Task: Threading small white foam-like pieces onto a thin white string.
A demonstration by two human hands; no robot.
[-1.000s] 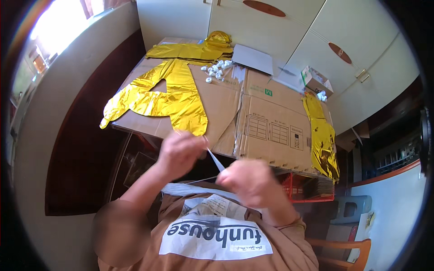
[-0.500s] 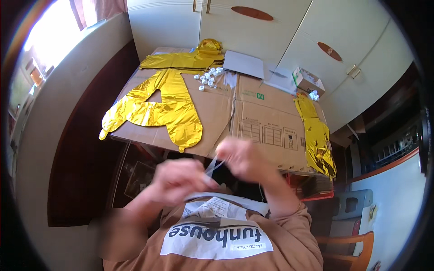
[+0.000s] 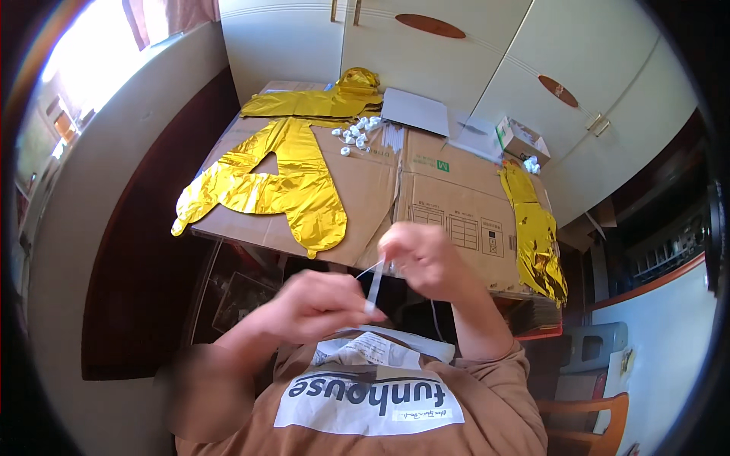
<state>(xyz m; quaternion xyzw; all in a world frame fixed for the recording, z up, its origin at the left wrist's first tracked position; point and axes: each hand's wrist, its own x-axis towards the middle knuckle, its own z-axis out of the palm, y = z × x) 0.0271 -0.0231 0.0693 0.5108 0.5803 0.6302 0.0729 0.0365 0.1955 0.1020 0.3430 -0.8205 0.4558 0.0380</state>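
In front of my chest, at the near edge of the table, both hands work on a thin, pale ribbon-like strip (image 3: 375,287). My left hand (image 3: 319,305) pinches its lower end between thumb and fingers. A little higher and to the right, my right hand (image 3: 422,258) is closed on the upper end. A fine white string slants between the hands, and another strand hangs below my right hand. The exact kind of strip is too small to tell. Beyond them lies a flat gold foil balloon (image 3: 296,182) shaped like a letter A.
Cardboard (image 3: 365,197) covers the table. More gold foil balloons (image 3: 312,104) lie at the back left, and another (image 3: 536,235) along the right edge. Small white pieces (image 3: 357,135) sit near a grey flat panel (image 3: 416,112). An open box (image 3: 523,140) stands at the back right.
Both hands have shifted slightly to the right. The strip between them has turned more upright, and the fine string now shows apart from it.
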